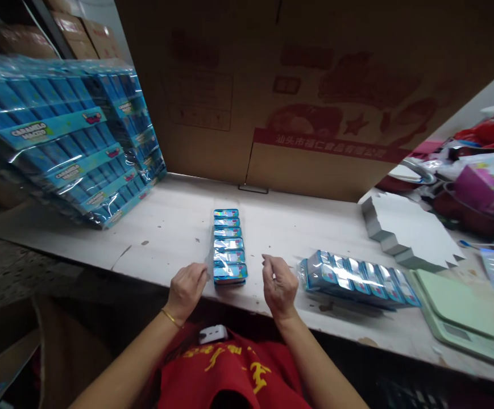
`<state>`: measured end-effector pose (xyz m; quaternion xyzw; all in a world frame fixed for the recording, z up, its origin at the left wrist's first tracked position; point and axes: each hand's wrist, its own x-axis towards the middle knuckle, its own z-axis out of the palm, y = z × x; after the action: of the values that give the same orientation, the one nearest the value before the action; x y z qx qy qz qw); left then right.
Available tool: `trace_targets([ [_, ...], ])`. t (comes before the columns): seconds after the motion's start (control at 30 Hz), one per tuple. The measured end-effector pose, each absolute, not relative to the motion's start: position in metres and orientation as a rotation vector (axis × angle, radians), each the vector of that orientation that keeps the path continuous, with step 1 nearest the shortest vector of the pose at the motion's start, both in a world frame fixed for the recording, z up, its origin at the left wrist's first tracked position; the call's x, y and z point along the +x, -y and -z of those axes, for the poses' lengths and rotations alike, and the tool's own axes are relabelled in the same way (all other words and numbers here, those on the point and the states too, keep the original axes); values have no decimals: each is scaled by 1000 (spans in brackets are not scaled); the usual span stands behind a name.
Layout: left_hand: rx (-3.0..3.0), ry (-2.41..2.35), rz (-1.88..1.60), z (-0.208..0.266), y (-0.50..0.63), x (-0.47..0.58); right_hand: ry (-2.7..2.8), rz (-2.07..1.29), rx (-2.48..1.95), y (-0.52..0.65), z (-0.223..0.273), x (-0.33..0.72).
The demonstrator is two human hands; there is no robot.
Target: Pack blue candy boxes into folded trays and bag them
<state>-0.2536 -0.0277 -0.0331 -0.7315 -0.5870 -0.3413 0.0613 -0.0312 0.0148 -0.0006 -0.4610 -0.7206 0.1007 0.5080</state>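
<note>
A row of small blue boxes (228, 243) stands on the white table in front of me, with clear film showing along its left side and far end. Just left of its near end is my left hand (188, 291), fingers curled and pinched together; what they hold, if anything, is hidden. My right hand (279, 286) hovers a little right of the row, thumb and fingers closed, and I cannot make out anything in them. Beyond that hand lies a film-wrapped pack of blue boxes (360, 278), slanting along the table's front edge.
Wrapped blue display packs (65, 139) are stacked at the left. A big brown carton (212, 142) stands along the table's back. To the right are a stack of white cards (412, 227), a pale green scale (464, 312) and a cluttered heap of bags (485, 182). The table's front edge is close.
</note>
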Motion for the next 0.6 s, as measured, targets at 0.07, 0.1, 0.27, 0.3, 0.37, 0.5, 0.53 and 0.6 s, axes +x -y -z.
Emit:
trace_targets([
  [0.07, -2214, 1834, 1058, 33, 29, -254, 1804, -413, -1069, -2, 0, -29],
  [0.1, -2193, 1906, 1074, 34, 29, -254, 1906, -509, -1027, 6, 3, -30],
  [0.27, -2108, 2387, 782, 48, 24, -249, 2376, -600, -976, 28, 45, -53],
  [0.3, -2139, 2411, 657, 51, 23, -247, 2387, -567, -1008, 27, 53, -58],
  [0.37, -2174, 2399, 476, 57, 20, -244, 2372, -525, -1068, 23, 63, -67],
  [0.5, -2160, 2349, 412, 63, 19, -242, 2297, -514, -1136, 14, 64, -78],
  [0.53, -2158, 2346, 410, 64, 20, -242, 2289, -514, -1154, 11, 63, -81],
  [0.6, -2156, 2339, 402, 65, 20, -243, 2298, -513, -1204, 7, 60, -87],
])
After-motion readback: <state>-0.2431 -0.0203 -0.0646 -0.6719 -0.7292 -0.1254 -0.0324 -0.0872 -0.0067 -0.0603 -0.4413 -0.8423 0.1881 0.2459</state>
